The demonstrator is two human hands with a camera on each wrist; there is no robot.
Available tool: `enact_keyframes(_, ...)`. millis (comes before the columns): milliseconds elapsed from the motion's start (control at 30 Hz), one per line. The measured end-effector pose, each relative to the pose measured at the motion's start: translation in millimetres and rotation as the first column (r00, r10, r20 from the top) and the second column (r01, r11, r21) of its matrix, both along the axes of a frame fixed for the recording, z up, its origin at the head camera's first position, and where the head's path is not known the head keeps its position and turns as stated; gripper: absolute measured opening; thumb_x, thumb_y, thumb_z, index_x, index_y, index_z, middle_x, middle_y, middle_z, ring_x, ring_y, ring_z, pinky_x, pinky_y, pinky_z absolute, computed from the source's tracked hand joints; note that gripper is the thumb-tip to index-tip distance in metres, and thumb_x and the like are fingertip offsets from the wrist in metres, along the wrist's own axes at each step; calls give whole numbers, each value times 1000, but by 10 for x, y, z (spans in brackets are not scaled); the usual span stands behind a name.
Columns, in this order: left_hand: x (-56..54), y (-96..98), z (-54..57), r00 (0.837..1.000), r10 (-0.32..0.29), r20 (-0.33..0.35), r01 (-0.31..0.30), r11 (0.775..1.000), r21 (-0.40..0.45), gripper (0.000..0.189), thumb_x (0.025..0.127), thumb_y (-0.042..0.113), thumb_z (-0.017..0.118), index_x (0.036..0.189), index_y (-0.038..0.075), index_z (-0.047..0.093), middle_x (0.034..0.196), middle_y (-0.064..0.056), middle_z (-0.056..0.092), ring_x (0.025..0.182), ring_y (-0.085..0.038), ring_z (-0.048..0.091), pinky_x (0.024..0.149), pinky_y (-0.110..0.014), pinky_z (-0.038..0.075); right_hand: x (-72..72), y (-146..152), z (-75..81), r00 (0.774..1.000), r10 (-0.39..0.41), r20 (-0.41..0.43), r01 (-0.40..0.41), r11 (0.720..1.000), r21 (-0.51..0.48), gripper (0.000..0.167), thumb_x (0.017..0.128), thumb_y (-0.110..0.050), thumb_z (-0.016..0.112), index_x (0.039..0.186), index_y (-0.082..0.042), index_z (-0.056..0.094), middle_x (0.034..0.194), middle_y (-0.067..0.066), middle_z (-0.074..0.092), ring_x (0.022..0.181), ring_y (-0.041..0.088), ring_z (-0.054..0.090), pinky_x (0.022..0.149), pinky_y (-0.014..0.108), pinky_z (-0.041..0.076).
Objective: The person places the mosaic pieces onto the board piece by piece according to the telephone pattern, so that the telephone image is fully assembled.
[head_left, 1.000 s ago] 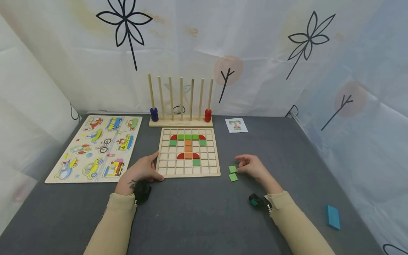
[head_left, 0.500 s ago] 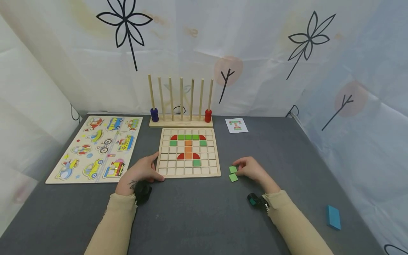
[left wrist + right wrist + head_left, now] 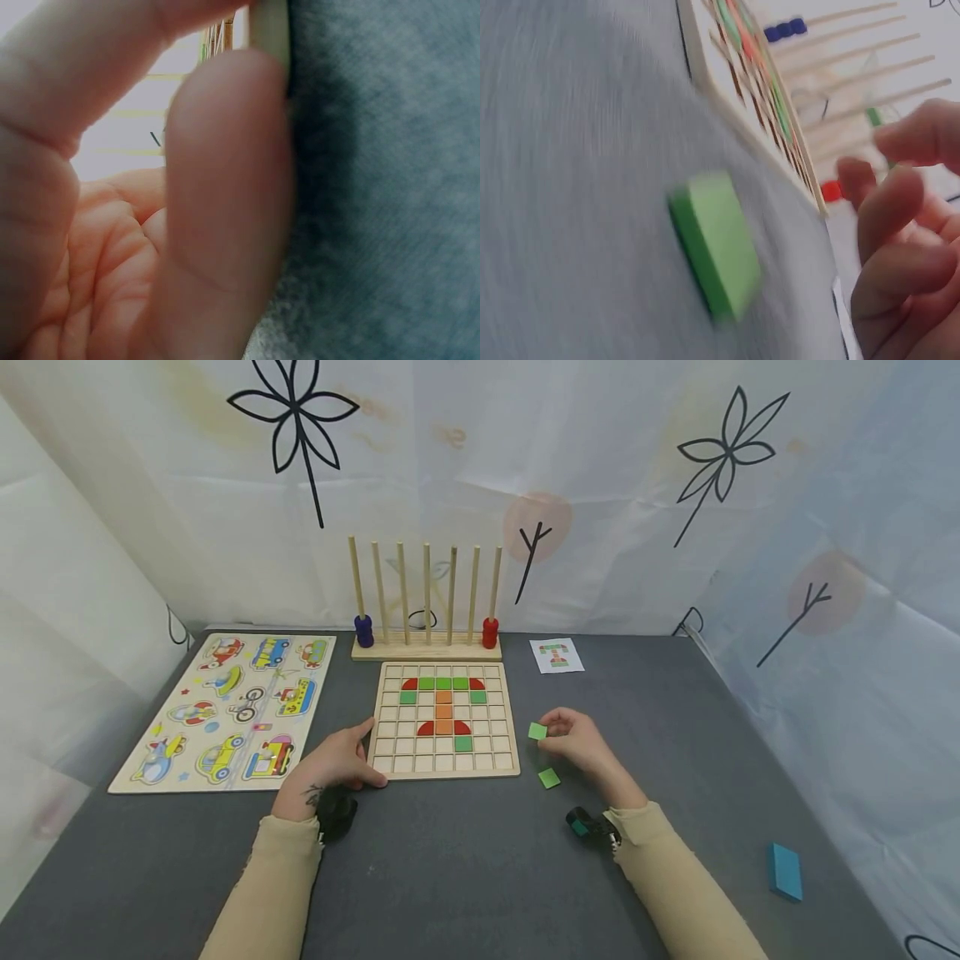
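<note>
A wooden grid board (image 3: 397, 746) lies on the dark table, bearing red, green and orange pieces in a T-like pattern. My left hand (image 3: 336, 758) holds its front left corner, the thumb at the front edge and a finger at the left side; the left wrist view shows the thumb (image 3: 229, 150) close against the board's edge. To the right of the board, my right hand (image 3: 577, 742) pinches a green square tile (image 3: 537, 731) between thumb and fingers. A second green tile (image 3: 549, 777) lies on the table below that hand, appearing blurred in the right wrist view.
Behind the board stands a wooden peg rack (image 3: 425, 648) with blue and red beads. A vehicle puzzle board (image 3: 247, 727) lies at the left. At the back right is a small pattern card (image 3: 557, 656); a blue block (image 3: 784, 872) sits near the right edge.
My right hand has closed its fingers on the upper green tile and carried it up and slightly left, away from the other tile. The left hand has stayed at the board's corner.
</note>
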State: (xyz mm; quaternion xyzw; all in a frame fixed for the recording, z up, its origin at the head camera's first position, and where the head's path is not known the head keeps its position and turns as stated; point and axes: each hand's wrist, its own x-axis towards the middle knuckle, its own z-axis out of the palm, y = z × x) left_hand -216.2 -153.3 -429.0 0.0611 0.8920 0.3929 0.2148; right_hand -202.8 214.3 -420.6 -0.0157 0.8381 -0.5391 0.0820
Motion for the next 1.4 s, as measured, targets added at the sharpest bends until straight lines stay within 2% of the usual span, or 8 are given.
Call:
enact_keyframes(100, -4, -3, -6, 1000, 2, -1, -2, 1000, -4, 107, 64, 15, 83, 148, 3, 17, 62, -5, 52, 48, -15, 49, 50, -29, 42, -9, -132, -20, 1000, 17, 6, -15, 984, -175, 26, 77, 6, 60, 101, 3, 51, 63, -4, 55, 46, 7, 38, 45, 23, 32)
enact_keyframes(300, -11, -11, -29, 1000, 5, -8, -5, 1000, -11, 108, 64, 16, 83, 148, 4, 17, 62, -6, 52, 49, -15, 50, 50, -30, 42, -11, -410, -108, 999, 34, -12, -36, 913, -407, 27, 78, 9, 58, 102, 1, 50, 65, -5, 54, 45, 5, 37, 44, 21, 28)
enact_keyframes(500, -14, -25, -32, 1000, -1, -6, 1, 1000, -6, 108, 64, 16, 83, 148, 3, 16, 62, -5, 52, 48, -15, 50, 50, -29, 42, -27, -676, -148, 999, 54, 8, -44, 885, -463, 37, 79, 7, 61, 115, 10, 50, 69, -5, 54, 46, 5, 37, 42, 21, 29)
enact_keyframes(733, -10, -32, -33, 1000, -9, -8, 9, 1000, -7, 108, 64, 16, 83, 148, 3, 16, 62, -5, 52, 48, -14, 50, 50, -29, 43, -52, -993, -178, 993, 107, 42, -75, 881, -468, 38, 81, 6, 63, 117, 7, 53, 68, -6, 58, 46, 6, 38, 42, 21, 28)
enact_keyframes(867, -18, -27, -34, 1000, -11, -3, 11, 1000, -8, 109, 64, 17, 83, 148, 3, 15, 62, -5, 52, 48, -14, 50, 50, -29, 43, -73, -1127, -201, 994, 94, 61, -59, 898, -435, 34, 79, 5, 65, 111, 4, 55, 64, -7, 58, 44, 6, 39, 42, 22, 28)
enact_keyframes(967, -26, -20, -34, 1000, -3, 6, 3, 1000, -7, 109, 64, 17, 83, 148, 4, 15, 62, -5, 52, 48, -14, 50, 50, -29, 42, -87, -1190, -198, 996, 70, 56, -44, 928, -371, 33, 77, 4, 67, 109, 3, 58, 64, -7, 59, 44, 7, 39, 43, 22, 30)
enact_keyframes(1167, -31, -17, -38, 1000, -3, 0, 3, 1000, -2, 110, 63, 16, 84, 148, 3, 15, 63, -6, 52, 49, -15, 50, 51, -29, 43, -133, -1237, -182, 999, 43, -29, -46, 993, -106, 32, 74, -4, 73, 105, -1, 66, 70, 2, 65, 48, 8, 42, 46, 22, 34)
enact_keyframes(1400, -35, -12, -50, 1000, -2, -5, 2, 1000, 1, 110, 63, 15, 84, 148, 3, 16, 62, -5, 52, 48, -14, 50, 50, -29, 43, -161, -1266, -189, 996, 51, -69, -43, 993, 113, 30, 73, -7, 76, 101, -2, 68, 68, 4, 62, 54, 8, 48, 51, 22, 38)
